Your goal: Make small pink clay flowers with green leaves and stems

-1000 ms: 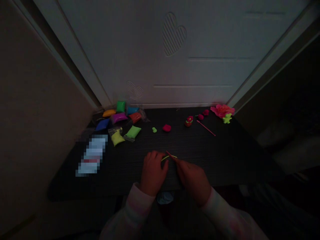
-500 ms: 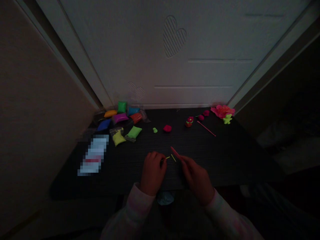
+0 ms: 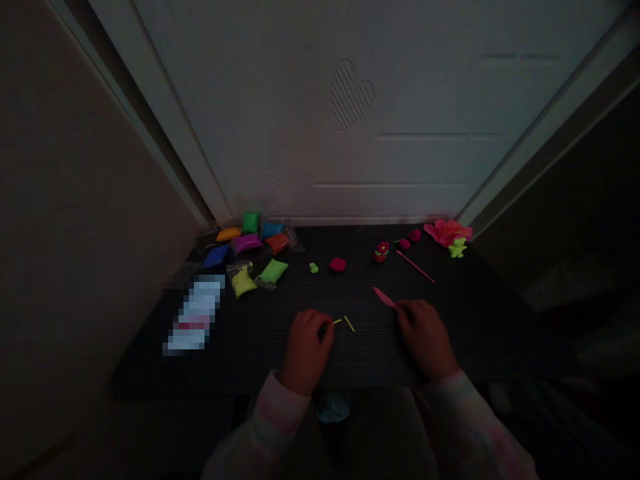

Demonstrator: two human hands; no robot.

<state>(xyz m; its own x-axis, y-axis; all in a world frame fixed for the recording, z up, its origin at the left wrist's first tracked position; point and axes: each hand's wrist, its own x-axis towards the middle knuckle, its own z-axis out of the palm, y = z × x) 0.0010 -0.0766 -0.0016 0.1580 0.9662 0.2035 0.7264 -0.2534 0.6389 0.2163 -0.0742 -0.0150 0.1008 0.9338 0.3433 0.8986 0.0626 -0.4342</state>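
My left hand (image 3: 309, 350) is closed near the front of the dark table, pinching a thin yellow-green clay strip (image 3: 337, 322) whose end sticks out to the right. A short cut piece of the same clay (image 3: 349, 324) lies loose on the table just beside that end. Further right, my right hand (image 3: 427, 337) is closed around the handle of a pink plastic clay knife (image 3: 384, 297), its blade pointing up and left, low over or on the table. A red clay lump (image 3: 337, 265) and a small green clay bit (image 3: 313, 268) lie beyond my hands.
Several bags of coloured clay (image 3: 249, 243) lie at the back left, near a blurred pale sheet (image 3: 195, 317). At the back right are a small clay flower pot (image 3: 381, 253), a pink stick tool (image 3: 415, 266), a pink flower (image 3: 448, 232) and a yellow-green bear figure (image 3: 457, 248).
The clay strip was whole and now is in two pieces. My right hand has moved right with the knife, away from the strip. My left hand stays nearly in place.
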